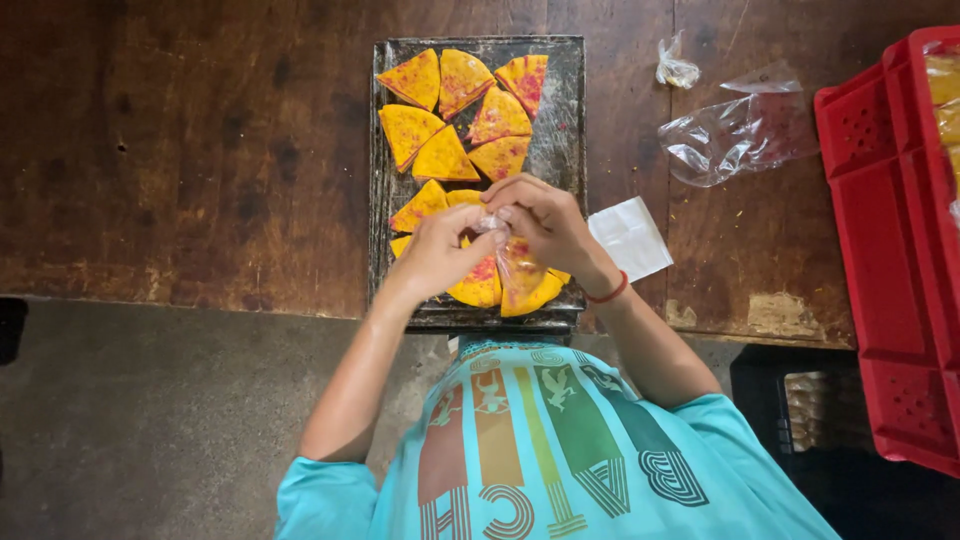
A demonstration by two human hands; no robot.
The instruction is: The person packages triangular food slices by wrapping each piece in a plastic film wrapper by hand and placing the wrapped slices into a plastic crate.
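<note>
Shirt: a turquoise shirt (560, 450) with coloured stripes fills the bottom of the view, nearest the camera; both bare forearms rise from it toward the tray.
Left hand: the left hand (437, 252) is curled over the near part of the tray, fingers bent, thumb and fingertips pinched on the top of a small clear bag (518, 268).
Right hand: the right hand (543, 222) arches over from the other side, its fingertips meeting the left hand's at the same bag top; a red band (608, 293) circles its wrist.
Bag: the clear bag hangs just below the joined fingertips, between the two palms, with an orange wedge inside; it is over the tray's near right part.
Tray: a dark metal tray (566, 120) lies at the near edge of the wooden table (200, 150); its near rim reaches the table edge.
Wedges: loose orange wedges with red specks (455, 110) cover the tray's far half, packed close, and more lie under the hands.
Room left: bare wood runs wide to the left of the tray.
Room right: a white paper (630, 238) lies just beside the tray's right edge; farther right lie empty clear bags (735, 135), and a red crate (890, 250) stands at the table's right end.
</note>
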